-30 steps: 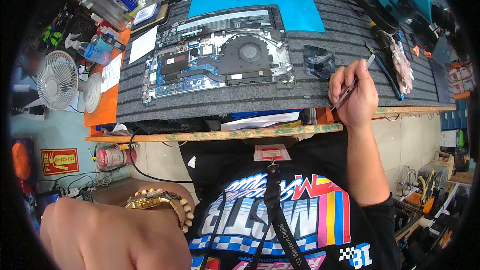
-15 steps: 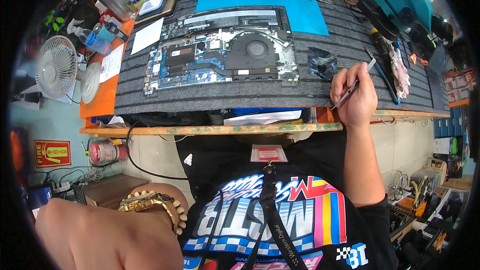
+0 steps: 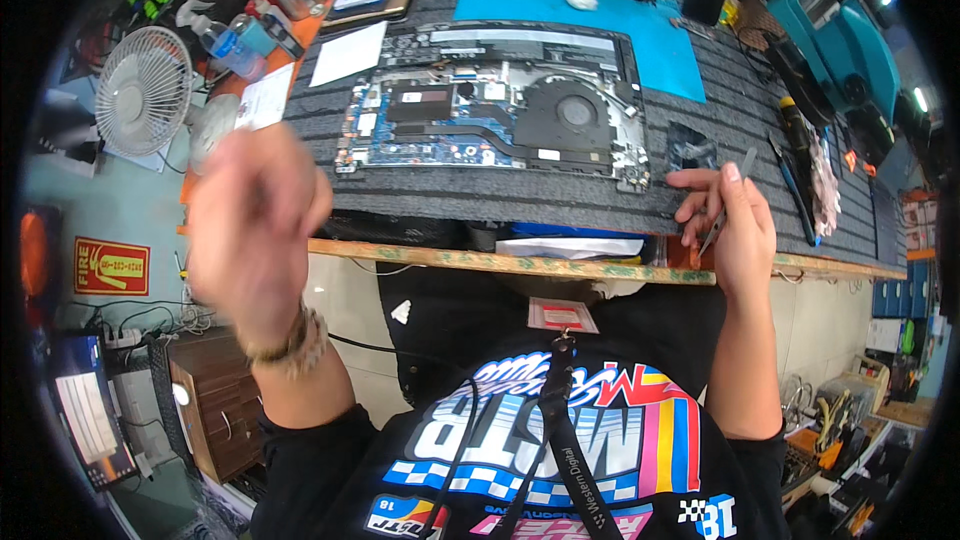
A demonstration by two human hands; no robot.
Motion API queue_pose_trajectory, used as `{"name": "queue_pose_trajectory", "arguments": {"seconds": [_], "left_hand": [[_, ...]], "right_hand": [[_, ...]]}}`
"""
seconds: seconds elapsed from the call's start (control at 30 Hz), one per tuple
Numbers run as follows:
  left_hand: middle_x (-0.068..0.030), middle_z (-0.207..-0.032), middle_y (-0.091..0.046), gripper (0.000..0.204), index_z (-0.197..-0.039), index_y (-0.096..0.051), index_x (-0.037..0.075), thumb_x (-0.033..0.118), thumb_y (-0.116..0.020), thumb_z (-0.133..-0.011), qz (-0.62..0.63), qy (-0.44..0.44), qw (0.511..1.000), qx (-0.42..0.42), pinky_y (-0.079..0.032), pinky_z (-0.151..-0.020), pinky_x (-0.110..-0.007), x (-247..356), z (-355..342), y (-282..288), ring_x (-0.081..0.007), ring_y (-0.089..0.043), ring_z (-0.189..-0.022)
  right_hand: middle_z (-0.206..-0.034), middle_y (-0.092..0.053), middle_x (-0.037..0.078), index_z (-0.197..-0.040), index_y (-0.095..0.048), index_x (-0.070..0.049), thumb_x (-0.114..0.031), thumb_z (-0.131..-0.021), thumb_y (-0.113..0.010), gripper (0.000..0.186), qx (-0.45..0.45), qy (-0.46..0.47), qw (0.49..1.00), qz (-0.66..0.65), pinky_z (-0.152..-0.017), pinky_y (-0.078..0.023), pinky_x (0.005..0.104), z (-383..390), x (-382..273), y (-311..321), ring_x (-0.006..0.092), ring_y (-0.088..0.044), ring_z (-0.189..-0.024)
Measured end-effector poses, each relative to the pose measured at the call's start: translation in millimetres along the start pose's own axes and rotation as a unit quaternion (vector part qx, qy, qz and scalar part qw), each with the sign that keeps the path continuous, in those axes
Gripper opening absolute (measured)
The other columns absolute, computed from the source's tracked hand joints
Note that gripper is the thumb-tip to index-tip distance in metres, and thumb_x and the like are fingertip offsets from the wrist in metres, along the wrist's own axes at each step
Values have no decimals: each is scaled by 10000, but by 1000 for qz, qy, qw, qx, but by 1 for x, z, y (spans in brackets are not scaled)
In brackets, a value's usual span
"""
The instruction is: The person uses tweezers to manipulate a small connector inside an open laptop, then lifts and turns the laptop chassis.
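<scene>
An opened laptop lies on a grey striped mat, with its blue board, black fan and battery exposed. By the mat's front right edge my right hand holds slim metal tweezers between thumb and fingers, clear of the laptop. A small dark plastic piece lies just beyond that hand. My left hand, wearing a watch and a beaded bracelet, is raised at the desk's left front edge. Motion blurs its fingers, and whether it holds anything cannot be made out.
A desk fan and a spray bottle stand at the left. A white paper lies beside the laptop. Pliers and a screwdriver are at the right, near a teal microscope. Behind is a blue mat.
My left hand has swung from the lower left up to the desk edge. My right hand has turned slightly, its fingers loosening around the tweezers. The whole view has shifted.
</scene>
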State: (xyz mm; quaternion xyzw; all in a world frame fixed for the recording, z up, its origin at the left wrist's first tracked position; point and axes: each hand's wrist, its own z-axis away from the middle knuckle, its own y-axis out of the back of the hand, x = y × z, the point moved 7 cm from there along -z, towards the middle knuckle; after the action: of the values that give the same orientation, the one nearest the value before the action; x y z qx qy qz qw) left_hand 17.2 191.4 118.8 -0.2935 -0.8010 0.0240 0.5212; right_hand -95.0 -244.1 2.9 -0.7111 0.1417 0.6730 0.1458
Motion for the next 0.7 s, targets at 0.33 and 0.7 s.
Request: {"name": "queue_pose_trajectory", "arguments": {"seconds": [0.33,0.7], "left_hand": [[-200,-1237,-862,529,-1460,-778,-25,378,-523,-1231,-558,153,812,71,-574,-1064,-390,-98,-31,124,-292,-799,-1197],[34,-1154,-692,416,-1515,-718,13,288,-611,-1223,-255,353,885,164,-273,-511,-226,-100,-14,137,-9,-400,-603]], "right_hand": [[-1430,-767,326,-869,-546,-30,-402,-1267,-520,546,-22,-21,998,46,-489,-524,295,-1,2,-31,149,-689,-662],[-1349,-794,328,-829,-571,-24,-410,-1264,-508,585,9,-78,997,9,-498,-534,314,-1,-4,-22,179,-630,-556]]}}
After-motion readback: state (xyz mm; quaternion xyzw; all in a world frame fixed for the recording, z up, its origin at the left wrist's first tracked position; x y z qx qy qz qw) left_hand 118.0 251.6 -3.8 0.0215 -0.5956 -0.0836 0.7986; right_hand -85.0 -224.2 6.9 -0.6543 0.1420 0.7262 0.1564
